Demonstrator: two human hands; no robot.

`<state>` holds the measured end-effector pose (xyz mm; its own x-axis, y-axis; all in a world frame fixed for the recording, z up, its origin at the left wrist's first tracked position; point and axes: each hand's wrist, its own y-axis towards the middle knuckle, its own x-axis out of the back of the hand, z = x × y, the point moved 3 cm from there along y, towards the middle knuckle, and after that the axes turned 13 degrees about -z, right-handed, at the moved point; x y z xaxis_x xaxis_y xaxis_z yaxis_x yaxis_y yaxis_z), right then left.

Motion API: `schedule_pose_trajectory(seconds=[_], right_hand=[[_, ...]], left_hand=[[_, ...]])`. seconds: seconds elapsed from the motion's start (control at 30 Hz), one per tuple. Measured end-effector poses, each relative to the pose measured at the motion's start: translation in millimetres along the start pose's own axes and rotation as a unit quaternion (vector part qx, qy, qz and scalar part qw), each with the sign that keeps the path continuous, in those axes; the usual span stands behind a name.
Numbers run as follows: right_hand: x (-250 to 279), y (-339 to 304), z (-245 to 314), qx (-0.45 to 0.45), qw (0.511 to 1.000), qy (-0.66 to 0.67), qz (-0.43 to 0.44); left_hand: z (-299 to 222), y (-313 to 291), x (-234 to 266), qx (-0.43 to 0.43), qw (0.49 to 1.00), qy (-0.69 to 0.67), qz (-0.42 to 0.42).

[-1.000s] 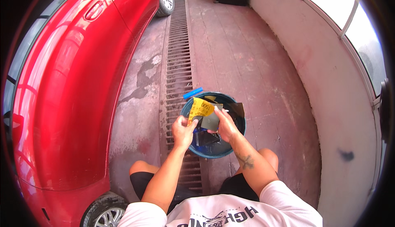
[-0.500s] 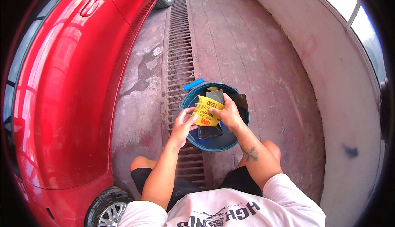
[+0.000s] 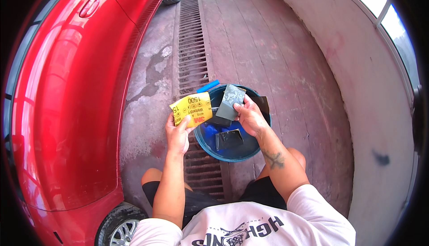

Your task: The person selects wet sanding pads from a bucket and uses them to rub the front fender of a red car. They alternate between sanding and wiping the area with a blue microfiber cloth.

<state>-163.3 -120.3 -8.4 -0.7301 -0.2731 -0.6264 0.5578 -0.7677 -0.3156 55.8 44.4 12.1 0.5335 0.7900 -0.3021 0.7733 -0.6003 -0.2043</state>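
Two hands work above one bucket point(image 3: 233, 160), taken here as the clock's centre, with 12 away from the person. The left hand point(image 3: 177, 139), at 9, has its grip clamped on one yellow sheet point(image 3: 195, 106), printed side up. The right hand point(image 3: 253, 120), at 2, has its grip clamped on one grey sheet point(image 3: 229, 106), held over the bucket at 12. Three dark pieces show: one inside at 6 point(image 3: 229, 139), one near the middle, one at the rim at 2. One blue handle point(image 3: 208, 86) sits at 11. One red car point(image 3: 80, 112), two wheels visible, stands at 9.
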Motion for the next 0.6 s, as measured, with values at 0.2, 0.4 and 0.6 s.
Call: schedule_pose_trajectory(seconds=[0.2,0.4,0.6], right_hand=[[10,9,-3,0.034,0.999,-0.03,-0.009],[31,18,22,0.117,0.967,-0.191,-0.119],[40,16,40,0.092,0.984,-0.098,-0.115]], left_hand=[[-3,1,3,-0.01,0.998,0.02,-0.055],[-4,1,4,-0.013,0.997,0.045,-0.055],[9,0,6,0.012,0.998,0.036,-0.053]])
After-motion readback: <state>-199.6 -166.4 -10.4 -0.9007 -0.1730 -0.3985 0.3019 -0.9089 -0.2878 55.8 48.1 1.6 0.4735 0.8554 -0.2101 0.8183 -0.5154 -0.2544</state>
